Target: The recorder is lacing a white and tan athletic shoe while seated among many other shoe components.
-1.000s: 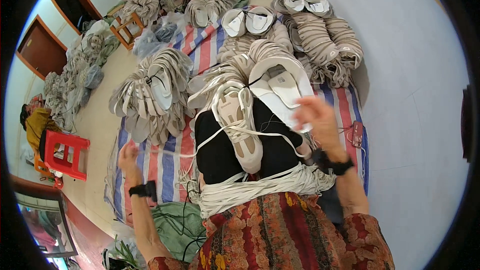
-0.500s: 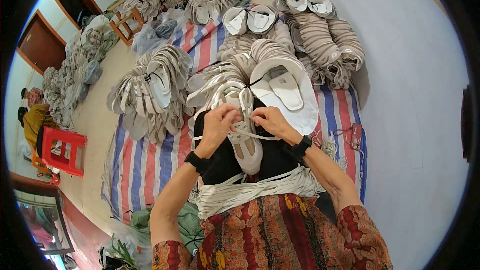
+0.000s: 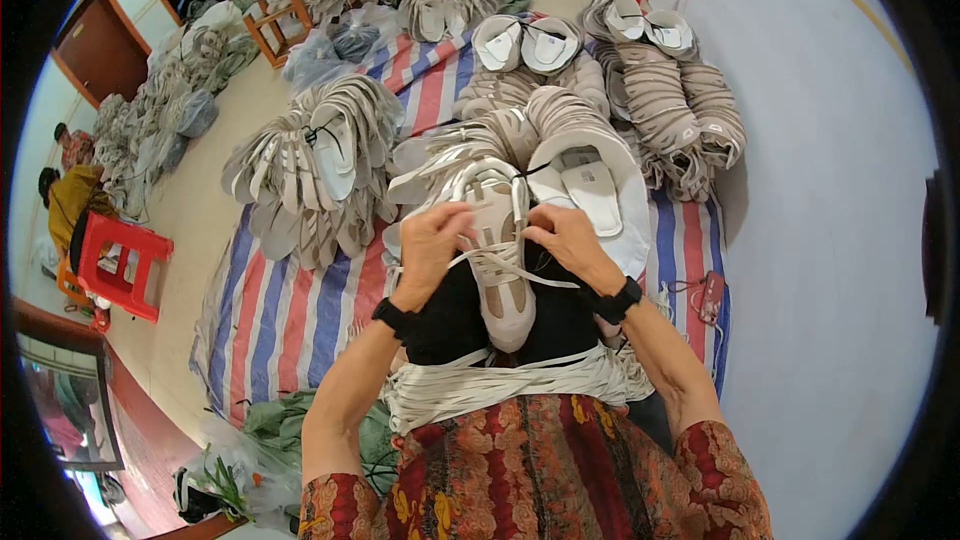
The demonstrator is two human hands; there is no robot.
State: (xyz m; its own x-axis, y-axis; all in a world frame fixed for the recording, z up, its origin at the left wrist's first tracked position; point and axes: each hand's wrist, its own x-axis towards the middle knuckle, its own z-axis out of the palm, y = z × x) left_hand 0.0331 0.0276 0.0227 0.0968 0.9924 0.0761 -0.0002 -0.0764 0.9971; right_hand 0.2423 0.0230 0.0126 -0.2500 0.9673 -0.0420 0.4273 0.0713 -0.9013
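Note:
A beige and white shoe upper [image 3: 505, 302] lies toe toward me across my black-clad lap, partly laced with white shoelace [image 3: 495, 260]. My left hand [image 3: 436, 245] is closed at the upper's left eyelet edge, fingertips pinched on a lace end, slightly blurred. Opposite it, my right hand [image 3: 575, 242] has thumb and fingers closed on the right eyelet edge; whether lace is also in them is hidden. Loose lace trails out to both sides below the hands. A bundle of white laces [image 3: 520, 385] lies across my waist.
Just beyond my hands stand tied shoe-upper bundles [image 3: 590, 195], with another bundle [image 3: 315, 170] to the left and more behind. They rest on a striped sheet [image 3: 290, 325]. A red stool [image 3: 122, 265] and a seated person [image 3: 75, 205] are far left; a white wall [image 3: 830, 240] rises at right.
The view has shifted slightly. My left hand has moved up along the eyelet edge, and my right fingers have drawn against the upper's right edge.

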